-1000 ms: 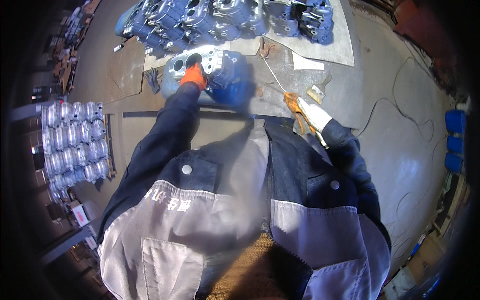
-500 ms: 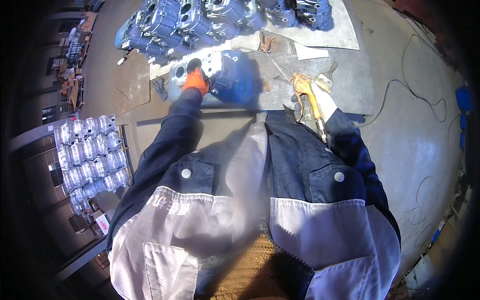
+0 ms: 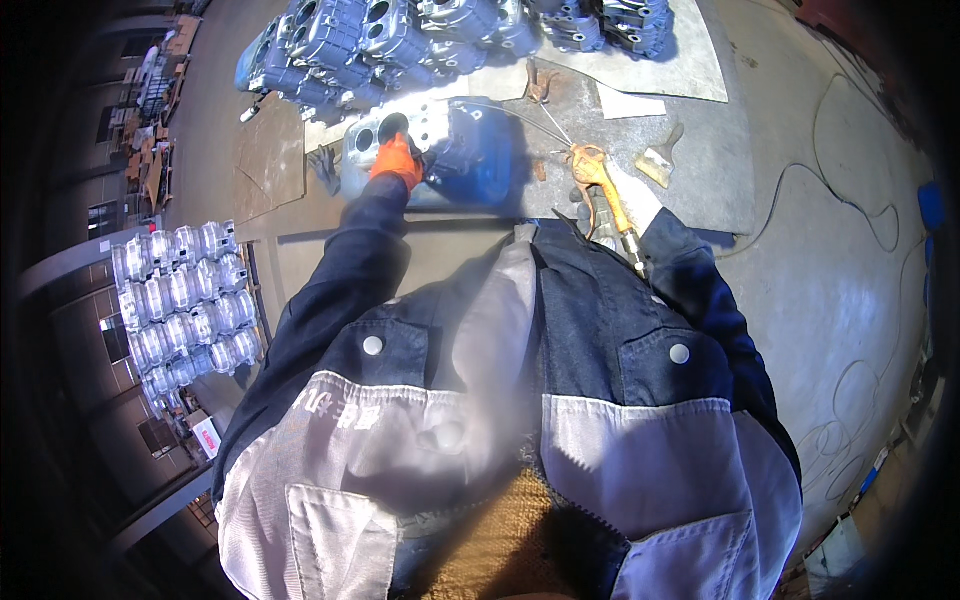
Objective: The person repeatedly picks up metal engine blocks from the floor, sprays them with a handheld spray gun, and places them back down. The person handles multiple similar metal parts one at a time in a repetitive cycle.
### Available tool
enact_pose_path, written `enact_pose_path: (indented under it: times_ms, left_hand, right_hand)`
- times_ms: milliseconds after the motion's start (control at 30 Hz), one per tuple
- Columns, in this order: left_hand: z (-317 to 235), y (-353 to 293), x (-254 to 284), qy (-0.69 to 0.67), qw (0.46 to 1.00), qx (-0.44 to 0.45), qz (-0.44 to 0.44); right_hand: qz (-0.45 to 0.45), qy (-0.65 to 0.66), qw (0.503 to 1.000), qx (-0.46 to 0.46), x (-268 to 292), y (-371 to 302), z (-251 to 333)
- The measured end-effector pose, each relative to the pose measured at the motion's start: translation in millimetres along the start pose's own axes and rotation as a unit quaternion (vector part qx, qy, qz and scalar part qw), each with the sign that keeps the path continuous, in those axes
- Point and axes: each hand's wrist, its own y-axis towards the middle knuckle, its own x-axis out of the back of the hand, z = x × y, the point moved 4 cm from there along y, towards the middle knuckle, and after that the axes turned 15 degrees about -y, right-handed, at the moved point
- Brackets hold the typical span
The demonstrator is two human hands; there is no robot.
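A grey cast-metal housing (image 3: 455, 135) with round openings lies on a blue base (image 3: 440, 195) at the near edge of the bench. My left hand (image 3: 398, 162), in an orange glove, grips it near one of the large openings; the fingertips are partly hidden by the rim. To the right, my right hand (image 3: 634, 200) is closed around an orange air blow gun (image 3: 610, 190), its hose coupling pointing back toward me. The gun's long thin nozzle (image 3: 545, 128) points up and left toward the housing, its tip apart from my left hand.
Several similar housings (image 3: 395, 40) stand stacked along the bench's far side. A flat brush (image 3: 657, 160) and a white sheet (image 3: 630, 102) lie right of the gun. A dark glove (image 3: 323, 170) rests left of the housing. Shiny castings (image 3: 185, 300) fill a rack at left; a hose (image 3: 800, 168) trails on the floor.
My right hand and the blow gun have moved slightly left, away from the brush. My left hand stays on the housing, and the whole view has shifted a little.
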Motion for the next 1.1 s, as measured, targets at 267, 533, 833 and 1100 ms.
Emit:
enact_pose_path:
  times_ms: [267,533,833,1100]
  left_hand:
    - [6,2,-4,-0.007,1.000,-0.011,-0.007]
    - [0,-2,-2,-0.028,0.997,-0.048,-0.045]
    - [2,37,8,-0.022,0.987,-0.092,0.134]
    - [-65,48,-8,0.275,0.926,-0.107,0.237]
  right_hand:
    - [-0.036,-0.002,0.998,0.053,-10,-26,3]
    - [-0.010,-0.007,0.999,0.039,-2,-33,3]
    - [-0.057,-0.012,0.998,-0.035,9,-38,-14]
    - [-0.068,-0.040,0.994,-0.073,5,-48,-20]
